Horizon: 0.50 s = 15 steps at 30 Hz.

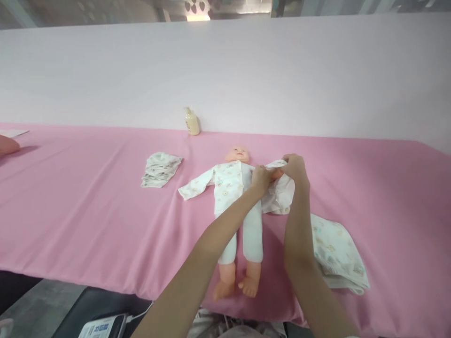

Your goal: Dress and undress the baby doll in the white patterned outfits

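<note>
A baby doll (238, 154) lies on its back, feet toward me. It wears white trousers (252, 230) and a white printed baby shirt (228, 185). One sleeve (197, 185) covers its arm on the left; the shirt's other half spreads out on the right. My left hand (261, 179) is closed at the doll's arm on the right, near the shoulder. Fabric bunches at the shirt's other sleeve, where my right hand (295, 168) pinches it. A bit of the doll's bare arm (276, 175) shows between my hands; its hand is hidden.
A pink sheet (88, 202) covers the table, against a white wall (225, 75). A pump bottle (192, 122) stands at the back. Folded printed cloths (161, 170) lie left of the doll, and a larger folded cloth (338, 249) lies near my right forearm.
</note>
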Each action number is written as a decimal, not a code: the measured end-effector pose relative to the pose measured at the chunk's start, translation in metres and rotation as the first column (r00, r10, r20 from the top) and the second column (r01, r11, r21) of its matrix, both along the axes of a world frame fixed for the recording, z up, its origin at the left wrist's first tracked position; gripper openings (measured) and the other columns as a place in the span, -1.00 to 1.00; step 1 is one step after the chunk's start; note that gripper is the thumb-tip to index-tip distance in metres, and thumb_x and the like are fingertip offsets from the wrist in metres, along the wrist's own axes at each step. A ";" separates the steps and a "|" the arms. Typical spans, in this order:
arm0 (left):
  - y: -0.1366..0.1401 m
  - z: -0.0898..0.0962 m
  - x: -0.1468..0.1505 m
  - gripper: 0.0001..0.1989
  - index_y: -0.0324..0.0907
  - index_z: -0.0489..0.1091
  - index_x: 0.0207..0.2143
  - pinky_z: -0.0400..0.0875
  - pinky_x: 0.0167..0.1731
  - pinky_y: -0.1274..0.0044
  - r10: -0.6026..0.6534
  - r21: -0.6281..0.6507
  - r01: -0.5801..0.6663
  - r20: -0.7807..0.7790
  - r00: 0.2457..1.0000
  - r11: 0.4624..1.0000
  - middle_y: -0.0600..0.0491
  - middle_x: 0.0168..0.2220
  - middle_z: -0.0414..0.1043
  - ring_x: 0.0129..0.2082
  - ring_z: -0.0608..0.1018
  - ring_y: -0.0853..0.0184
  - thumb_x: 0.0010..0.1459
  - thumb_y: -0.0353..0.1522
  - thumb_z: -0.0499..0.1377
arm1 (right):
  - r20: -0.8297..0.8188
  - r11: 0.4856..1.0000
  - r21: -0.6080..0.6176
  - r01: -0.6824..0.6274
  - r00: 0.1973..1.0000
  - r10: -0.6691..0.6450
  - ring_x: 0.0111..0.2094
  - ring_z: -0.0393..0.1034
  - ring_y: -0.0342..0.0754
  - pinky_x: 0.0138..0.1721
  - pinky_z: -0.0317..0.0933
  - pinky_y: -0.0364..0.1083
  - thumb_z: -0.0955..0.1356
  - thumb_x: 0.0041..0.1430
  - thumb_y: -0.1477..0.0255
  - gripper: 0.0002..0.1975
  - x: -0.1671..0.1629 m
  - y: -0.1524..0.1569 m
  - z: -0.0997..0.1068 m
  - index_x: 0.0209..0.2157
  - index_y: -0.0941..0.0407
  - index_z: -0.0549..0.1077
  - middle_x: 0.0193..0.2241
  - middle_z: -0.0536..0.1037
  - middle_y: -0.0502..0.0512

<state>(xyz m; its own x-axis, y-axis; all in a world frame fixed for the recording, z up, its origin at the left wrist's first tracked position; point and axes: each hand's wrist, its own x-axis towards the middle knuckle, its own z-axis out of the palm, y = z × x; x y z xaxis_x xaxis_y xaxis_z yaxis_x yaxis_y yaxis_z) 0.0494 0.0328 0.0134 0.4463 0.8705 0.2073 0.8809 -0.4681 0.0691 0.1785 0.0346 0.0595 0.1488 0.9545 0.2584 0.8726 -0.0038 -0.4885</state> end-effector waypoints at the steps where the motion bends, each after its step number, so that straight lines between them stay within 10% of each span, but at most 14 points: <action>1: 0.001 0.001 0.002 -0.62 -0.18 0.34 -0.01 0.26 -0.27 0.40 -0.004 -0.010 0.004 -0.006 1.000 1.000 -0.21 -0.22 0.43 -0.18 0.46 0.11 0.20 -0.57 -0.08 | 0.024 1.000 0.001 -0.012 1.000 0.012 -0.49 0.21 -0.11 -0.44 0.04 -0.13 0.26 -0.25 0.57 -0.82 0.000 -0.001 -0.001 -0.51 0.18 0.46 -0.56 0.43 0.05; 9: -0.004 -0.005 0.015 -0.72 -0.45 0.42 -0.15 0.24 -0.12 0.19 -0.040 -0.112 0.038 -0.012 0.999 0.993 -0.35 -0.20 0.45 -0.07 0.43 -0.12 0.06 -0.57 0.07 | 0.062 0.996 -0.070 -0.051 0.997 0.055 -0.44 0.26 -0.13 -0.46 0.03 -0.18 0.32 -0.17 0.53 -0.87 -0.006 -0.026 -0.001 -0.46 0.17 0.42 -0.48 0.47 0.05; 15: 0.011 0.018 -0.007 -0.84 -0.27 0.50 -0.37 0.37 -0.19 0.41 -0.147 -0.319 0.169 0.093 0.985 0.933 -0.13 -0.31 0.53 -0.23 0.52 0.13 -0.06 -0.42 0.18 | 0.166 0.960 -0.281 0.020 0.986 0.028 -0.35 0.36 -0.02 -0.46 0.06 -0.15 0.33 -0.01 0.42 -0.85 -0.033 -0.062 0.000 -0.35 0.18 0.42 -0.36 0.52 0.18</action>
<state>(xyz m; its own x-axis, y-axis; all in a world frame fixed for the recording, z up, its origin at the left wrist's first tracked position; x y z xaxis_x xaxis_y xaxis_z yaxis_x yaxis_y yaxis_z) 0.0420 0.0439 0.0312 0.5786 0.8146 -0.0405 0.7855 -0.5432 0.2966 0.1451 -0.0274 0.0595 0.1229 0.9924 0.0012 0.9417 -0.1162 -0.3158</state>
